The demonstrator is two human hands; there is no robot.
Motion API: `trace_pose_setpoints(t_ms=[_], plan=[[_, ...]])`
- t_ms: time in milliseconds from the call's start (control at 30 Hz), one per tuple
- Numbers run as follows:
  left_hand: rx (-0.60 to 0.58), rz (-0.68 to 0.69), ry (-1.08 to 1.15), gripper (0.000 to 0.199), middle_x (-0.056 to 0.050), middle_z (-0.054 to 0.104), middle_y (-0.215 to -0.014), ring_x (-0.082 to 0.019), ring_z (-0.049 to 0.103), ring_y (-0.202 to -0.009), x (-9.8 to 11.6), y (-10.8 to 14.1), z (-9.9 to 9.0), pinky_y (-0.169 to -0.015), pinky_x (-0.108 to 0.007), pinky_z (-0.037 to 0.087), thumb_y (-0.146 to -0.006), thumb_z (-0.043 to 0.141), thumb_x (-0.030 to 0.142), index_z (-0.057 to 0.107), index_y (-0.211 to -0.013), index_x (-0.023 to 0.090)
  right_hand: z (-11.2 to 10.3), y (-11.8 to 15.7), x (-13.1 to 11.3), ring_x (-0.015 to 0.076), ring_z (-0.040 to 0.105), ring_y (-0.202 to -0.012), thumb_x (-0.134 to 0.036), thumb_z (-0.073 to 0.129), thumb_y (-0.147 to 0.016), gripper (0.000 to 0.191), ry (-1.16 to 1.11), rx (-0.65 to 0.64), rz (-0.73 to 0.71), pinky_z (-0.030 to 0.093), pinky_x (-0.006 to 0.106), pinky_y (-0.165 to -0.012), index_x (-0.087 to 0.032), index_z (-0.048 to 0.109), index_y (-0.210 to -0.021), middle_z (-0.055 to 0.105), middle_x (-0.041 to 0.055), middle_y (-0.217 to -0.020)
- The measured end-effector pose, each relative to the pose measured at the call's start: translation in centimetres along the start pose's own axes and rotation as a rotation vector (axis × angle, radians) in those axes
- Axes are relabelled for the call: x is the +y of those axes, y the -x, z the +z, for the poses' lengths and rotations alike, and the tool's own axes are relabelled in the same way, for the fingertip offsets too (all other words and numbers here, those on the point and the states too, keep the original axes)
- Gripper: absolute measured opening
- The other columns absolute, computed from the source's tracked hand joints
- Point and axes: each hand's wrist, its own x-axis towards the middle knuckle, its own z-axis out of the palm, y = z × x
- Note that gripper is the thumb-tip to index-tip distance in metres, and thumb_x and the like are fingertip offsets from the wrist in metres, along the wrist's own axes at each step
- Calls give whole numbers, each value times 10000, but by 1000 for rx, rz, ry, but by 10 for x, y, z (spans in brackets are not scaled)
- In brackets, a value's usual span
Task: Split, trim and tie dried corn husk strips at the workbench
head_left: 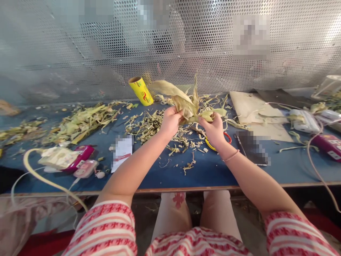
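A dried, pale green-brown husk-like leaf bundle (188,105) is held up above the blue table by both hands. My left hand (172,121) pinches its left side, fingers closed on the folded leaves. My right hand (213,129) grips the lower right part, thumb and fingers closed on it. Long leaf pieces stick out to the upper left and straight up. Beneath and behind the hands lies a heap of leaf scraps (149,126). Scissors with red and yellow handles (227,137) lie partly hidden behind my right hand.
A yellow tube (141,91) leans at the back near the perforated metal screen (112,60). Leaf piles (82,122) lie left. A purple pack (80,158), pink case (85,169) and white card (122,153) are near the left front. Right are a phone (252,147), cardboard (247,108) and cables.
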Motion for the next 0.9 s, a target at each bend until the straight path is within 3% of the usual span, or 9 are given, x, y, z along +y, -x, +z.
trace_pose_setpoints(t_ms=[200, 467, 600, 733, 833, 900], plan=[[24, -70, 63, 76, -49, 664, -757, -215, 671, -897, 10, -1, -2, -828, -384, 555, -691, 608, 96, 568, -740, 137, -6, 0, -5, 162, 571, -651, -371, 664, -726, 182, 18, 0, -35, 502, 330, -625, -210, 581, -746, 636, 3, -690], [23, 16, 68, 104, -36, 648, -737, -187, 670, -828, 15, -3, -3, -825, -369, 548, -708, 563, 56, 574, -765, 142, -8, 2, -15, 158, 571, -699, -350, 643, -742, 167, 70, 34, -108, 490, 322, -656, -212, 549, -744, 610, 9, -734], [20, 98, -92, 40, -28, 647, -730, -186, 658, -794, 9, -2, -3, -779, -356, 543, -751, 586, 131, 585, -771, 166, -10, 5, -9, 152, 558, -723, -353, 667, -724, 226, 147, 82, -241, 483, 314, -664, -222, 495, -787, 578, 4, -797], [8, 146, -409, 55, -38, 671, -743, -189, 641, -760, 12, 7, -2, -784, -364, 527, -723, 665, 190, 629, -759, 172, -11, 5, -6, 164, 557, -709, -375, 654, -742, 222, 248, 59, -271, 475, 326, -649, -220, 501, -779, 567, 6, -775], [-21, 183, -540, 89, -43, 684, -741, -200, 647, -798, 11, 11, -1, -819, -361, 520, -669, 730, 193, 652, -711, 191, -16, 1, -5, 193, 586, -753, -397, 636, -746, 232, 311, -15, -233, 491, 369, -710, -215, 511, -820, 594, 31, -820], [6, 176, -573, 83, -34, 660, -652, -196, 646, -720, 8, 7, -7, -751, -349, 533, -686, 719, 215, 643, -657, 197, -26, -4, -1, 229, 611, -883, -408, 656, -728, 329, 400, -122, -194, 496, 391, -790, -199, 526, -945, 613, 89, -981]])
